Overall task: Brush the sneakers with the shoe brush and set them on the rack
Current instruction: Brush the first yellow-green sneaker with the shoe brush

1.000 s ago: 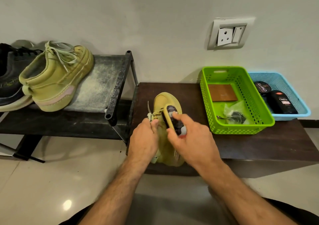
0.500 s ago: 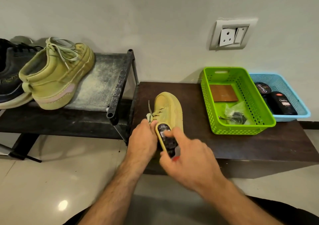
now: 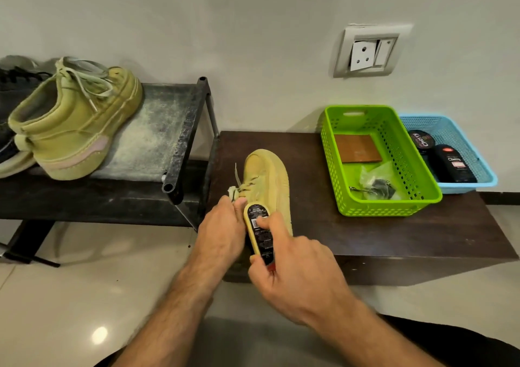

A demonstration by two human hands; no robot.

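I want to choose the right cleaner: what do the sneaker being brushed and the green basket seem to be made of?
Sneaker: probably suede or nubuck, since its olive surface is matte and slightly fuzzy. Green basket: moulded plastic, glossy, with regular punched holes.

head cam, looking fwd-down, close

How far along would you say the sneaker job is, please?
Roughly halfway. One green sneaker already sits on the rack. The second sneaker is on the low table, held by the left hand while the right hand works the brush. It is not yet racked.
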